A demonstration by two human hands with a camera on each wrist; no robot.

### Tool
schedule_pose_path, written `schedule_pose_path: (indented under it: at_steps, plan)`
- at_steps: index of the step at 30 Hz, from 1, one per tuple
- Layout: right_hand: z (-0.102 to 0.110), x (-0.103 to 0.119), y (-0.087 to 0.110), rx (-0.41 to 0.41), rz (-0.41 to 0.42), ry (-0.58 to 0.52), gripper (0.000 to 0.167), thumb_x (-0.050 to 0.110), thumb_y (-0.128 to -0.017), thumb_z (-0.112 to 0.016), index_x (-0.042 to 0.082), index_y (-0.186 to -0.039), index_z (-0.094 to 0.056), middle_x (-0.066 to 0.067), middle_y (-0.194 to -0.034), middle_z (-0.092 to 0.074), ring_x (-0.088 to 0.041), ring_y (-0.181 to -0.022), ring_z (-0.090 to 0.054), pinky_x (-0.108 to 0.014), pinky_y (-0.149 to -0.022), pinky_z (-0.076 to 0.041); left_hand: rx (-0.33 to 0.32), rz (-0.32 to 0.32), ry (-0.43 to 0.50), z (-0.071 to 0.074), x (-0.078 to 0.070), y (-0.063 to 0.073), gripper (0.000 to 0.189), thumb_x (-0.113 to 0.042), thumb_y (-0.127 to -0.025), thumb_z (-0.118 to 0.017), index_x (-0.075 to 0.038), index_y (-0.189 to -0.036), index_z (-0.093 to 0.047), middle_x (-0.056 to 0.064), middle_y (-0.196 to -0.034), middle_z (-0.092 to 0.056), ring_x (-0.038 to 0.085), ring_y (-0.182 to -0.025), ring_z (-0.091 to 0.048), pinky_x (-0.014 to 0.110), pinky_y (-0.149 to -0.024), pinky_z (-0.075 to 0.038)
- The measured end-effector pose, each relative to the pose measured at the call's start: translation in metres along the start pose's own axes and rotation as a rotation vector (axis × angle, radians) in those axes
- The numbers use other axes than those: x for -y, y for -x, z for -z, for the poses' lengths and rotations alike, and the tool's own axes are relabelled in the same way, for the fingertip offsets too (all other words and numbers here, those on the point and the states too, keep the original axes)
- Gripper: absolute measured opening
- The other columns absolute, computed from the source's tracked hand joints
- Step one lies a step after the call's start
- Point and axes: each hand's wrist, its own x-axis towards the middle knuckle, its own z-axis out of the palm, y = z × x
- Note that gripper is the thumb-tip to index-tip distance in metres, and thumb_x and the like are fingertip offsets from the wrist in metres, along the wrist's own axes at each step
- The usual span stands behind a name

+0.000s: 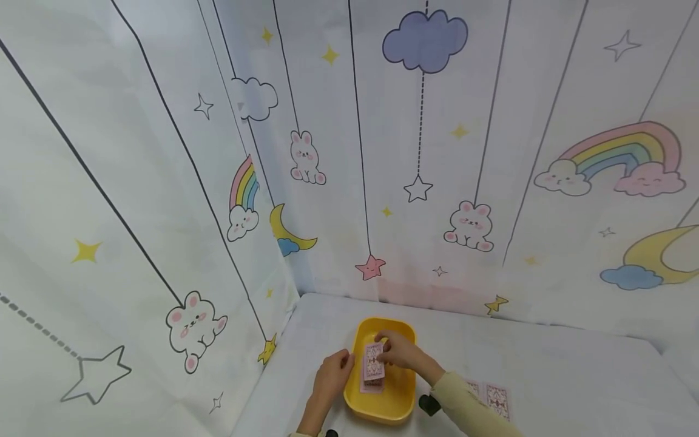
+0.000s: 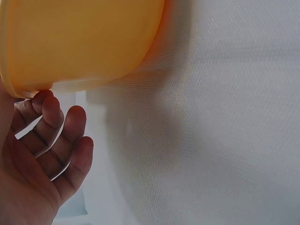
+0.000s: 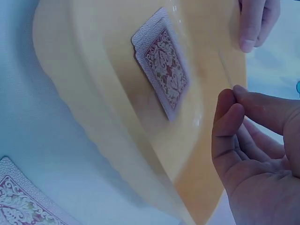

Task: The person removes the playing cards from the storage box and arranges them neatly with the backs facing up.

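Note:
A yellow plastic tray (image 1: 401,397) stands on the white surface. My left hand (image 1: 331,374) grips its left rim, with the fingers curled beneath the edge in the left wrist view (image 2: 49,140). Over the tray, my right hand (image 1: 401,351) pinches a playing card (image 1: 374,361) between thumb and fingers; the right wrist view catches this card nearly edge-on. Its patterned red and pink back faces up in the head view. Below it, another playing card (image 3: 164,65) lies inside the tray, partly hidden by the held one in the head view.
To the right of the tray, two more playing cards (image 1: 498,400) lie back up on the white table, one partly behind the right sleeve (image 1: 464,403). A white curtain (image 1: 415,243) printed with clouds, stars and rabbits hangs behind and to the left.

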Motion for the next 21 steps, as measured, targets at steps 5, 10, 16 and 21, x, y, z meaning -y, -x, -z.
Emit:
schedule_pose_path:
  at_steps: [5, 10, 16, 21]
  plan:
    - [0.005, -0.007, 0.004, -0.017, 0.033, -0.058, 0.042, 0.011, -0.091, -0.073, -0.001, -0.128, -0.058, -0.005, -0.085, -0.064, -0.025, -0.077, -0.064, -0.042, -0.074, -0.058, 0.000, 0.013, -0.002, -0.001, 0.001, 0.000, 0.028, -0.032, -0.101, -0.058, -0.018, -0.077, -0.054, -0.005, -0.067, -0.049, 0.010, -0.060, -0.045, 0.023, -0.051, -0.033]
    - [0.009, -0.014, 0.011, -0.061, 0.074, -0.080, 0.045, 0.014, -0.090, -0.075, -0.003, -0.129, -0.058, -0.006, -0.087, -0.065, -0.031, -0.079, -0.067, -0.043, -0.074, -0.059, -0.003, 0.013, -0.008, -0.001, 0.001, 0.000, 0.028, -0.032, -0.101, -0.057, -0.018, -0.077, -0.054, -0.005, -0.067, -0.050, 0.010, -0.059, -0.045, 0.024, -0.051, -0.033]
    - [0.013, -0.024, 0.019, -0.103, 0.062, -0.099, 0.044, 0.016, -0.090, -0.075, 0.001, -0.129, -0.058, -0.004, -0.088, -0.065, -0.024, -0.077, -0.067, -0.041, -0.074, -0.059, -0.009, 0.005, -0.013, -0.001, 0.001, 0.000, 0.028, -0.032, -0.101, -0.058, -0.018, -0.076, -0.053, -0.005, -0.067, -0.049, 0.010, -0.059, -0.044, 0.023, -0.051, -0.032]
    - [0.020, -0.033, 0.026, -0.118, 0.092, -0.108, 0.046, 0.014, -0.092, -0.073, -0.003, -0.131, -0.056, -0.005, -0.087, -0.066, -0.020, -0.074, -0.066, -0.032, -0.068, -0.058, -0.007, -0.015, -0.019, -0.001, 0.001, 0.000, 0.028, -0.032, -0.101, -0.057, -0.018, -0.077, -0.054, -0.006, -0.066, -0.048, 0.009, -0.059, -0.044, 0.023, -0.050, -0.033]
